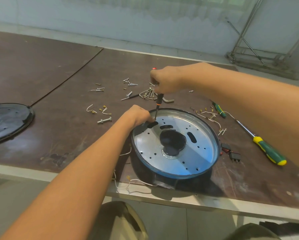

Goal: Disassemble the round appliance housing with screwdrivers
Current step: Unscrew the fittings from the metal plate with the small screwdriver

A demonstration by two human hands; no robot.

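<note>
**Table (58,75):** brown board worktop, filled most of the view.

**Round housing (197,153):** stood at the table's near edge, right of ctr, open side up, w/ a perforated metal plate inside and a dark hub at its middle.

**Black lid (6,122):** lay flat at the left edge of view, well apart from the housing.

**Right hand (166,80):** above the housing's far rim, fingers clenched round the handle of the black-orange screwdriver (158,101). The tool was held near upright w/ its tip on the plate nr the far-left rim.

**Left hand (138,115):** at that same rim just beside the tip, fingers bent down; whether they grasped anything could not be told.

**Green-yellow screwdriver (268,150):** lay right of the housing, untouched.

**Hex keys (148,93):** a bunch beyond the housing, partly behind the right hand.

**Switches (232,153):** black, just right of the housing.

**Bolt (104,120), wire leads (100,110), loose screws (128,82):** scattered left of and beyond the housing.
</note>
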